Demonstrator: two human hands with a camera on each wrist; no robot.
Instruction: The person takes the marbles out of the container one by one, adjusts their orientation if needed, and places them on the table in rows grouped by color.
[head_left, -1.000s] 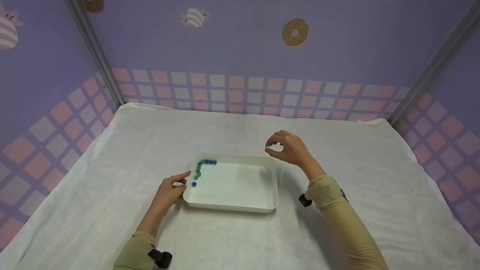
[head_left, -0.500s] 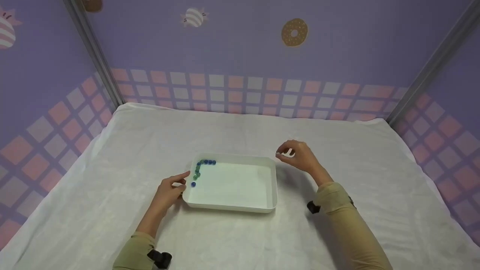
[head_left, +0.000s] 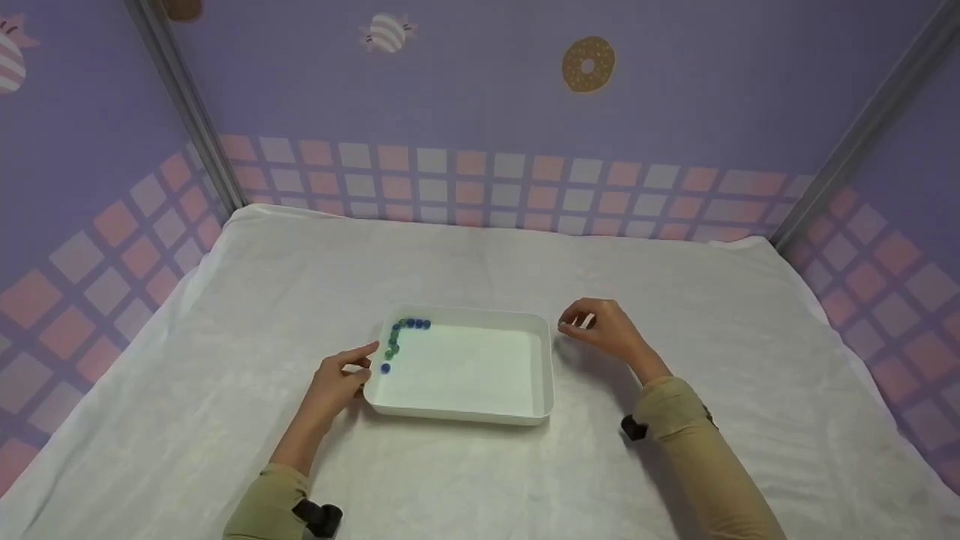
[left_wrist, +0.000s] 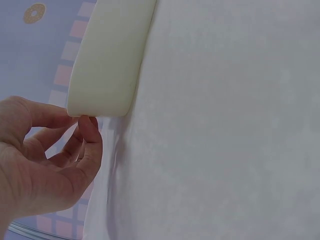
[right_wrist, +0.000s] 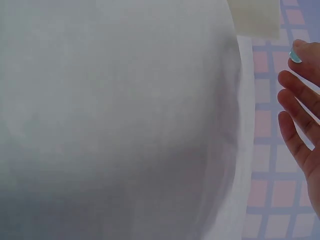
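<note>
A shallow white tray [head_left: 465, 416] lies on the cloth, with several blue and green glass marbles [head_left: 394, 341] along its left and far-left inside edges. At its left end, my left hand [head_left: 337, 382] touches the outer wall with index finger and thumb; in the left wrist view, the left hand's fingertips [left_wrist: 89, 122] meet that end wall. My right hand [head_left: 604, 330], just beyond the tray's right side, pinches a small pale-blue glass marble [right_wrist: 295, 56] between thumb and index finger. Its other fingers are spread and loosely bent in the right wrist view.
White cloth [head_left: 465, 487] covers the table around the tray. Purple panels with pink and white squares [head_left: 470, 162] enclose the back and sides, with grey poles [head_left: 847, 127] in the far corners.
My right hand has moved right and toward me, from above the tray's far right corner to beside its right wall, still pinching the marble. The left hand and tray have stayed put.
</note>
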